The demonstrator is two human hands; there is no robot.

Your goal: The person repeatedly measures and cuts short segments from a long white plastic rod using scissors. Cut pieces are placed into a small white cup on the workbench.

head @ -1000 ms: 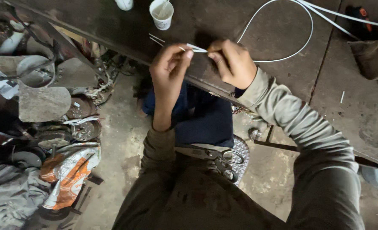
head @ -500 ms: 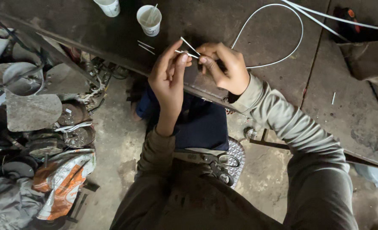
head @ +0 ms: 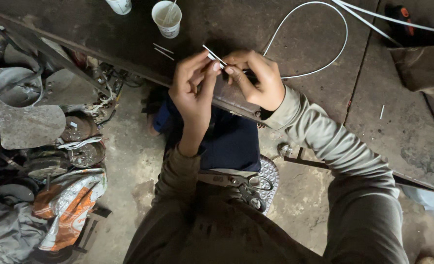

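My left hand (head: 193,84) and my right hand (head: 255,78) meet over the edge of a dark workbench (head: 256,29). Both pinch the end of a thin white cable (head: 319,63), which loops away across the bench to the right. A short bare tip (head: 212,52) sticks out up-left between the fingertips. Two short white offcuts (head: 163,49) lie on the bench just left of my hands. A pair of metal scissors (head: 241,185) rests on my lap.
Two white paper cups (head: 167,18) (head: 119,5) stand at the bench's far edge. Scrap metal discs and plates (head: 31,122) and an orange-white bag (head: 65,205) crowd the floor at left. A cardboard box (head: 422,63) sits at right, with a black-orange tool (head: 400,14) beyond.
My hands have stayed together on the cable end, with the fingertips working closer on the tip. The camera view has shifted slightly.
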